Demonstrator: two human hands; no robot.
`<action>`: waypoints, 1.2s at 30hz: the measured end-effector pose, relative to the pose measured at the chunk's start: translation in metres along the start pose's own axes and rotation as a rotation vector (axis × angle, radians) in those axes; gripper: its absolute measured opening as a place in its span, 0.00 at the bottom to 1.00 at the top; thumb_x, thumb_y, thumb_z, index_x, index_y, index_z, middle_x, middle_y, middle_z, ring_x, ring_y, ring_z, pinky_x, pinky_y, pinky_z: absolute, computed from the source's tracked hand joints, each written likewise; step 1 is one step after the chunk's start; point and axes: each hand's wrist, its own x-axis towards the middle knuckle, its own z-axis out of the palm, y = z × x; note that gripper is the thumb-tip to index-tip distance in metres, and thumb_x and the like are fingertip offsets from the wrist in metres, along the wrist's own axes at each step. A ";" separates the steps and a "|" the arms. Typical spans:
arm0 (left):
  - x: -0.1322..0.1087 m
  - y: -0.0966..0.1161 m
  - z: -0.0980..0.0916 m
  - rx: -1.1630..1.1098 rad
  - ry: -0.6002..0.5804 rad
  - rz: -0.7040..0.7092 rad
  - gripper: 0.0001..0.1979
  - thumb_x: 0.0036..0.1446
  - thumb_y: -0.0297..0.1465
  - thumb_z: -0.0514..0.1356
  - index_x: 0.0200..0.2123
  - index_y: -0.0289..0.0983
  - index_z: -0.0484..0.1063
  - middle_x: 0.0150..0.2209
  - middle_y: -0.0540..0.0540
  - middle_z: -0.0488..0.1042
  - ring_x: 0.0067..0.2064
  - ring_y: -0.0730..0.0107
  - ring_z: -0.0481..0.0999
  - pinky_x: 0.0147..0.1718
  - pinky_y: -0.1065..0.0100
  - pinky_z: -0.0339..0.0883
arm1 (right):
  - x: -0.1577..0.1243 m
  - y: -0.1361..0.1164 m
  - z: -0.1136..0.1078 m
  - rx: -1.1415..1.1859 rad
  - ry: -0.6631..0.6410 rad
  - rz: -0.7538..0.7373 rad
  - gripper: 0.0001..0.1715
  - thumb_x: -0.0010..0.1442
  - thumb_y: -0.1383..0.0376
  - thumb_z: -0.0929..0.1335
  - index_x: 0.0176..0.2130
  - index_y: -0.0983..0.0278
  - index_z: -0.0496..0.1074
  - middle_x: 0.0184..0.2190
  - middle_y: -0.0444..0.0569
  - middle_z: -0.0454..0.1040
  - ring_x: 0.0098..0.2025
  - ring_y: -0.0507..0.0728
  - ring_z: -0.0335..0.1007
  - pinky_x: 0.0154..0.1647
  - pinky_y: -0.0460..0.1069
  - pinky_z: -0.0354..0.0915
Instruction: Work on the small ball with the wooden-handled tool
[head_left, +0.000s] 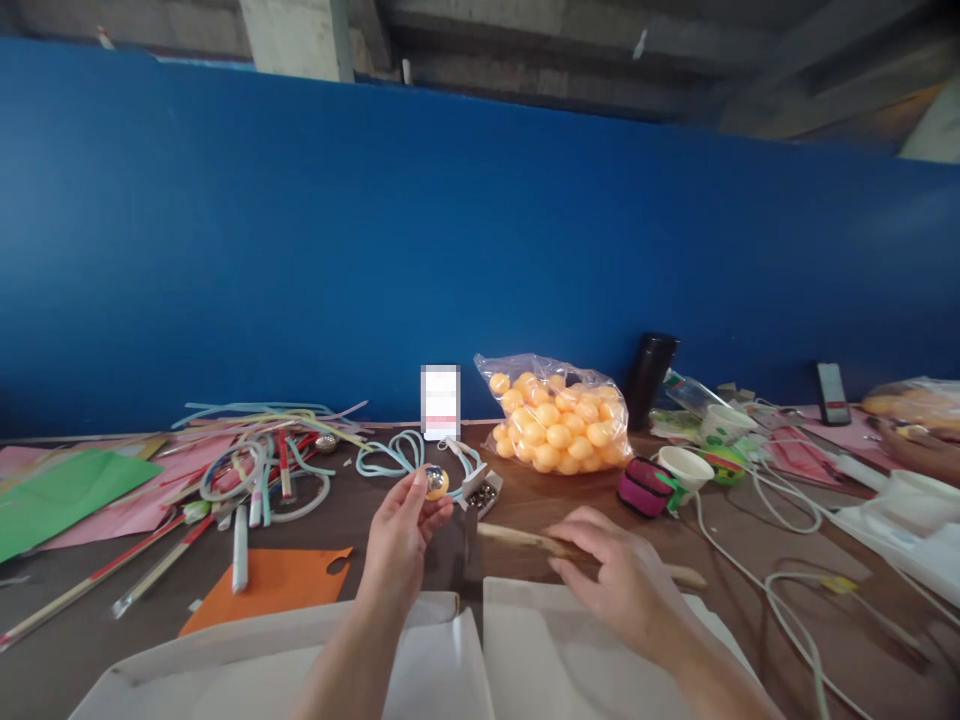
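In the middle of the view, my left hand point(401, 540) pinches a small round ball point(437, 482) between thumb and fingers, raised over the table. The ball looks shiny silver on its face and orange along the edge. My right hand point(622, 570) is closed around the wooden handle of a hammer point(517, 536), which lies nearly level. Its narrow dark head points left, just right of my left hand. Behind the head, close to my left fingers, an open little carton point(480, 492) contains small dark shiny pieces, too small to name.
A clear bag of orange balls point(559, 430) stands behind my hands, beside a black bottle point(651, 380). White cardboard point(555, 620) covers the near edge. Tubes, sticks and coloured paper point(82, 490) crowd the left; cups point(686, 468) and white cables point(780, 600) lie right. Another person's hand point(919, 440) shows far right.
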 end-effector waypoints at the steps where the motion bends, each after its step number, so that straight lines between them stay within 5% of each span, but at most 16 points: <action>1: 0.000 0.000 -0.001 0.007 0.004 0.002 0.12 0.54 0.30 0.64 0.42 0.32 0.73 0.34 0.43 0.77 0.28 0.73 0.77 0.30 0.72 0.75 | 0.000 0.001 -0.001 -0.041 -0.037 0.029 0.11 0.57 0.65 0.66 0.41 0.55 0.74 0.38 0.43 0.73 0.38 0.53 0.71 0.39 0.46 0.63; 6: 0.001 -0.001 -0.002 0.014 0.000 0.001 0.13 0.53 0.31 0.64 0.42 0.33 0.73 0.33 0.44 0.76 0.29 0.73 0.77 0.31 0.71 0.75 | 0.001 0.007 -0.001 -0.166 -0.177 0.104 0.11 0.53 0.68 0.66 0.38 0.57 0.74 0.38 0.43 0.74 0.39 0.55 0.71 0.37 0.47 0.59; 12: 0.000 -0.001 0.001 0.023 -0.010 -0.009 0.13 0.53 0.32 0.64 0.42 0.33 0.74 0.34 0.44 0.76 0.29 0.73 0.77 0.30 0.71 0.75 | 0.002 0.009 0.001 -0.047 -0.262 0.077 0.13 0.50 0.69 0.68 0.38 0.60 0.74 0.39 0.46 0.74 0.44 0.57 0.69 0.43 0.47 0.60; 19: 0.006 -0.014 -0.001 0.095 0.020 -0.020 0.16 0.50 0.33 0.66 0.42 0.33 0.73 0.33 0.44 0.76 0.28 0.73 0.77 0.29 0.70 0.75 | 0.013 -0.008 0.013 0.060 -0.089 0.045 0.10 0.61 0.66 0.62 0.36 0.60 0.74 0.35 0.45 0.75 0.37 0.53 0.71 0.38 0.45 0.61; 26: 0.010 -0.017 -0.003 0.113 0.004 -0.010 0.16 0.51 0.34 0.66 0.43 0.33 0.73 0.33 0.44 0.76 0.28 0.73 0.78 0.29 0.71 0.74 | 0.063 -0.043 0.022 -0.261 -0.155 0.036 0.13 0.62 0.63 0.62 0.38 0.57 0.76 0.38 0.45 0.77 0.39 0.54 0.73 0.35 0.45 0.59; 36: 0.009 -0.016 0.000 0.108 0.049 -0.030 0.16 0.51 0.33 0.66 0.43 0.32 0.74 0.33 0.43 0.76 0.26 0.74 0.75 0.25 0.72 0.72 | 0.115 -0.049 0.062 -0.324 -0.221 0.135 0.10 0.54 0.63 0.67 0.34 0.58 0.78 0.36 0.49 0.79 0.41 0.60 0.76 0.34 0.48 0.63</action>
